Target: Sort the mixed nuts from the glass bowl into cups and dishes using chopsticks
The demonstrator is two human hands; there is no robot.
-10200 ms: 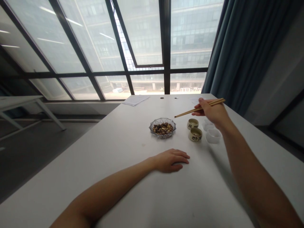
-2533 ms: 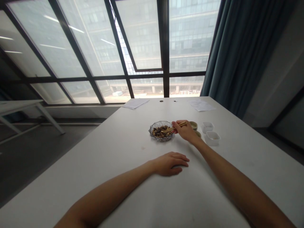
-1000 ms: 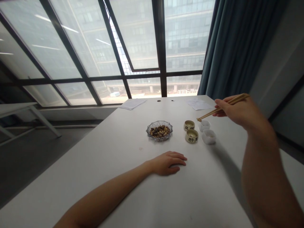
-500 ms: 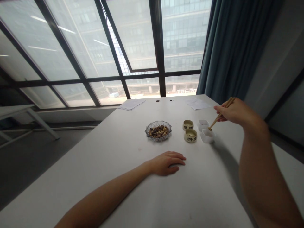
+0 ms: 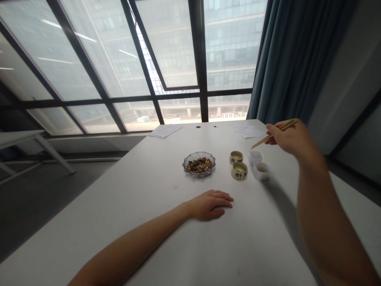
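My right hand (image 5: pixel 287 135) grips a pair of wooden chopsticks (image 5: pixel 272 134), whose tips hang above the farther of two white plastic tubs (image 5: pixel 255 158). I cannot make out anything between the tips. The nearer plastic tub (image 5: pixel 261 171) has a little something at its bottom, too small to name. Left of the tubs stand two greenish cups with black characters, a nearer cup (image 5: pixel 239 171) and a farther cup (image 5: pixel 236 157). A scalloped glass bowl (image 5: pixel 199 164) holds a mix of dark and pale small pieces. Flat on the table rests my left hand (image 5: pixel 211 204), fingers stretched out, holding nothing.
Papers lie on the white table (image 5: pixel 143 190) toward its far end, one stack (image 5: pixel 165 131) at left and one sheet (image 5: pixel 249 131) at right. Two small dark items sit between them. Beyond are windows (image 5: pixel 178 47) and a blue curtain (image 5: pixel 282 63).
My right hand has lifted the chopsticks out of the nearer plastic tub and swung their tips up and left. My left hand has stayed in place.
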